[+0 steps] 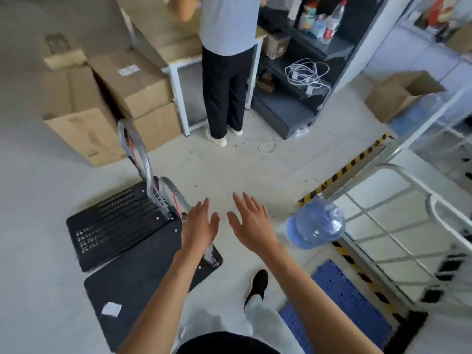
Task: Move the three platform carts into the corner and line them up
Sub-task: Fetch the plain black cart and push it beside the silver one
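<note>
Two black platform carts stand side by side on the floor at lower left. The farther cart (pixel 112 223) has a ribbed deck and an upright metal handle (pixel 139 154). The nearer cart (pixel 143 279) has a smooth deck with a white paper scrap on it, and its handle (pixel 176 198) rises just left of my left hand. My left hand (pixel 200 226) is open with fingers spread, above the nearer cart's handle end, holding nothing. My right hand (pixel 251 223) is open beside it over bare floor. A third cart is not clearly in view.
A person (pixel 227 72) stands at a white table ahead. Cardboard boxes (pixel 120 98) are stacked at left. A dark shelf unit (pixel 301 72) stands behind. A blue water jug (pixel 315 222) lies at right beside a metal cage trolley (pixel 398 226) and hazard tape. A blue pallet (pixel 339 302) lies at lower right.
</note>
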`<state>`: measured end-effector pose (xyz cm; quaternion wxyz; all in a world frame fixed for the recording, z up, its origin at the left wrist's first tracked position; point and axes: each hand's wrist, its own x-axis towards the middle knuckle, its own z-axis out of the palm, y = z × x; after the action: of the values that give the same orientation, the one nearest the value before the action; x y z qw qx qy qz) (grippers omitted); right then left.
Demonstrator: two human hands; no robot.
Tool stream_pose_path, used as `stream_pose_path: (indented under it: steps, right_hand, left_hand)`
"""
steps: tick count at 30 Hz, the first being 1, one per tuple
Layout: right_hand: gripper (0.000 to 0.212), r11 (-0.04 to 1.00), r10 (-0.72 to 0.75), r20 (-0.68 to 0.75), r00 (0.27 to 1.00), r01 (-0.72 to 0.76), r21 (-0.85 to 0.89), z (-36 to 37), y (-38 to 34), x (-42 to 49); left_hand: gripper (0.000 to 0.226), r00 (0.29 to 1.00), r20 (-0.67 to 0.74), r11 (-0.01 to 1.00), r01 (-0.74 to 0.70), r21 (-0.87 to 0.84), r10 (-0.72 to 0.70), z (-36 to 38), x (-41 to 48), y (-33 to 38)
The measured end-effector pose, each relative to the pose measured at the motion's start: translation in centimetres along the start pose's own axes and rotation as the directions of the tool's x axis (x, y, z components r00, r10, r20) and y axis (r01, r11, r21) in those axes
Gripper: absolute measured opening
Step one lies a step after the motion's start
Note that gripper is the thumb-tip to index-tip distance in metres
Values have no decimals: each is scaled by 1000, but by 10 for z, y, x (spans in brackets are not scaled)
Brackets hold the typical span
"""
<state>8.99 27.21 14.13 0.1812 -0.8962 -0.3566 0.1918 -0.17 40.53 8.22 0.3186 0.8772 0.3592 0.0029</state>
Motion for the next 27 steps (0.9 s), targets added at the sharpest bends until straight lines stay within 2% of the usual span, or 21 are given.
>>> stream_pose_path:
  steps: [6, 12, 15, 19, 21, 24, 27]
  right_hand:
    - [58, 978, -192, 180, 965, 203, -46, -41, 35, 99]
    - [57, 882, -397, 378, 836, 462, -96, -48, 33, 190]
    - [57, 786, -510, 460, 726, 611, -94, -40, 15, 234]
    - [58, 594, -637, 542, 548, 797, -108, -30, -15, 273]
    - [60, 497, -692, 559, 457, 863, -90, -31, -27, 287]
    - [56, 407, -713, 607, 350, 912, -48, -32, -46, 311]
    - [56, 278, -742, 640, 197, 960, 27, -24, -62, 321]
  left_hand:
    - [56, 964, -98, 967, 240, -91, -248, 16, 57, 34]
    - [58, 845, -192, 860, 456, -230, -499, 18, 103, 41]
    - [55, 730, -242, 766, 576, -285, -639, 19, 123, 37]
    - [56, 582, -250, 632, 681, -370, -774, 11, 140, 37]
    - [57, 487, -270, 556, 707, -437, -831, 6, 147, 37]
    - [55, 338, -281, 438, 747, -500, -898, -4, 150, 43]
    - [55, 168, -287, 307, 769, -560, -943, -1, 144, 47]
